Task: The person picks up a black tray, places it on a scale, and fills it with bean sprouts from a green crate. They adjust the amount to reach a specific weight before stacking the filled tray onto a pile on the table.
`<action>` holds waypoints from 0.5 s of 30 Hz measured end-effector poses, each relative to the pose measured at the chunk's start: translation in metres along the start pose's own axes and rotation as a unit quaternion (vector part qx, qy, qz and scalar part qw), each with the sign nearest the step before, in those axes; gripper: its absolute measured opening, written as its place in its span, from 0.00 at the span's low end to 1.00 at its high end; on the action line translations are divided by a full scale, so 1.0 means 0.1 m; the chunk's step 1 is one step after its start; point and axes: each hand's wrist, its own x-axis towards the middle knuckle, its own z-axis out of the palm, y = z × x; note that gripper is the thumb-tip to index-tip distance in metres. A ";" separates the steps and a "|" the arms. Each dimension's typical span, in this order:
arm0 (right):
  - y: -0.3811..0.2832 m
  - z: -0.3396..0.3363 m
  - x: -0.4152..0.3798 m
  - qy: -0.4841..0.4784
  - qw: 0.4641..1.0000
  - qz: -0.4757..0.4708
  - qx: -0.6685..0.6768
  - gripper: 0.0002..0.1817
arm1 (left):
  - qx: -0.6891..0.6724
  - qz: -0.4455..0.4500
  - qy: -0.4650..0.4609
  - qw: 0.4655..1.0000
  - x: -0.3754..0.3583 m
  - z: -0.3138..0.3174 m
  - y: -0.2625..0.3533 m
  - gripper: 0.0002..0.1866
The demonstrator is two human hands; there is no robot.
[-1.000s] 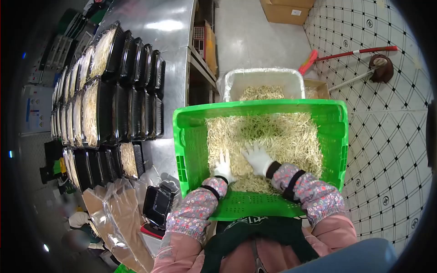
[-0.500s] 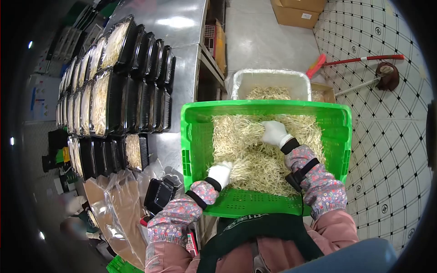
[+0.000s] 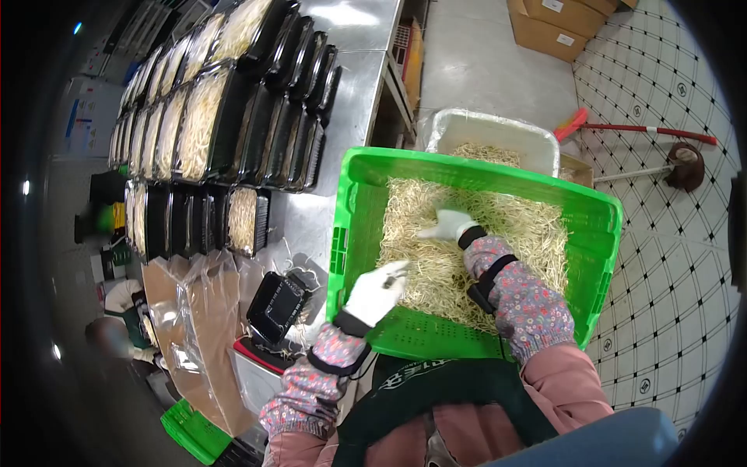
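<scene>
A green crate (image 3: 482, 165) in front of me holds a bed of pale bean sprouts (image 3: 513, 233). My left hand (image 3: 377, 293), in a white glove, is raised over the crate's near left side. Its fingers are loosely bent and apart, with no sprouts seen in them. My right hand (image 3: 450, 226), also gloved in white, rests on the sprouts left of the middle. Its thumb and fingers are spread and point left, the tips right at the sprout surface.
Black trays (image 3: 204, 124) packed with sprouts stand in stacked rows on the steel table (image 3: 354, 74) at left. An empty black tray (image 3: 277, 307) sits on a scale (image 3: 264, 354). Behind the crate is a white tub (image 3: 537, 148); a red-handled broom (image 3: 650, 129) lies at right.
My left hand has lifted off the sprouts and its fingers have parted. The right hand has let go of its clump and spread flatter on the sprouts. The view has shifted and turned slightly.
</scene>
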 end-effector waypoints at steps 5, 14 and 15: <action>-0.45 0.59 -0.34 0.069 0.969 -0.089 -0.218 0.69 | -0.221 -0.022 0.222 0.949 -0.73 -0.57 0.19 0.15; -0.44 1.29 -0.30 0.224 0.908 -0.144 -0.324 0.61 | -0.080 -0.067 0.631 0.768 -1.66 -1.22 -1.08 0.30; -0.40 1.24 -0.20 0.182 0.930 -0.125 -0.294 0.63 | -0.081 -0.064 0.636 0.765 -1.72 -1.25 -1.17 0.30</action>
